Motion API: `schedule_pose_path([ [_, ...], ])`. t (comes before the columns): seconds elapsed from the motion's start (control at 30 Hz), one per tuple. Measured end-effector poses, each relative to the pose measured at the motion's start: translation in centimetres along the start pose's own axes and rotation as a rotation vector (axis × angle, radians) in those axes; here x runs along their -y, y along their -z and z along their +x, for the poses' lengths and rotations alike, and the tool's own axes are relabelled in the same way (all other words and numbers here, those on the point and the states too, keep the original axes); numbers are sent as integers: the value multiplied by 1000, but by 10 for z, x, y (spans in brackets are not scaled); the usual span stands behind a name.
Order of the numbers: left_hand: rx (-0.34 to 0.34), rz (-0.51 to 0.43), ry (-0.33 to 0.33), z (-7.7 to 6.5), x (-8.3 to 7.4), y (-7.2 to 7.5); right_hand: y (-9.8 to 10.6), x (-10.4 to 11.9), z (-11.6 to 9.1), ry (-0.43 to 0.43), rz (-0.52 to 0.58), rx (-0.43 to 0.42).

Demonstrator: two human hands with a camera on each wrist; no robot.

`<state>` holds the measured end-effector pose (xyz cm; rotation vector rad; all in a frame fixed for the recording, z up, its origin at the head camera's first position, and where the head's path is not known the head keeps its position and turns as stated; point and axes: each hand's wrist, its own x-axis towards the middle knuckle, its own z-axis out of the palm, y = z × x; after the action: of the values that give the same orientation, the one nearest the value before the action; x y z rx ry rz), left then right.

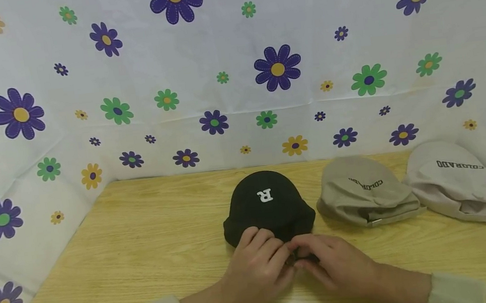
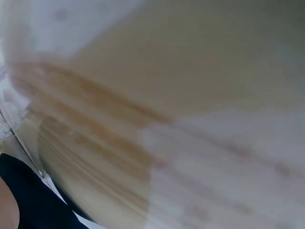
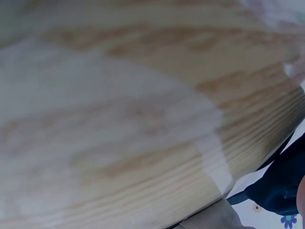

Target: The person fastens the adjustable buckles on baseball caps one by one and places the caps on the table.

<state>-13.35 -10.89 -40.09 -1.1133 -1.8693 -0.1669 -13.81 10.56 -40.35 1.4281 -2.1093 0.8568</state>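
A black baseball cap (image 1: 268, 213) with a white letter R, seen upside down, sits on the table in front of me. My left hand (image 1: 259, 272) has its fingers curled at the cap's near edge. Opposite it, my right hand (image 1: 343, 265) pinches a small dark strap (image 1: 303, 253) at that edge between thumb and fingers. The fingertips of both hands nearly meet there and hide most of the strap. The wrist views show mainly blurred tabletop, not the cap.
To the right of the black cap lie a khaki cap (image 1: 360, 193) and a pale beige cap (image 1: 458, 182), both lettered COLORADO. They rest on the wooden table (image 1: 152, 222). Behind stands a white flowered cloth (image 1: 221, 39), which also runs down the left side.
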Motion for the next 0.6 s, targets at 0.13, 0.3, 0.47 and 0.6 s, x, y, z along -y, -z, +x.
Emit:
schedule_pose_path([
  [0.13,69,59,31,1,-3,-1,0,-1,0,53,-29,-27],
  [0.3,63,80,45,2,-4,-1,2,-1,1,39,-74,-38],
  [0.47,-2,84,22,4,-4,0,3,3,-1,-113,-161,9],
  [0.6,-47,75,-5,5,-4,0,4,4,-2,-189,-200,56],
])
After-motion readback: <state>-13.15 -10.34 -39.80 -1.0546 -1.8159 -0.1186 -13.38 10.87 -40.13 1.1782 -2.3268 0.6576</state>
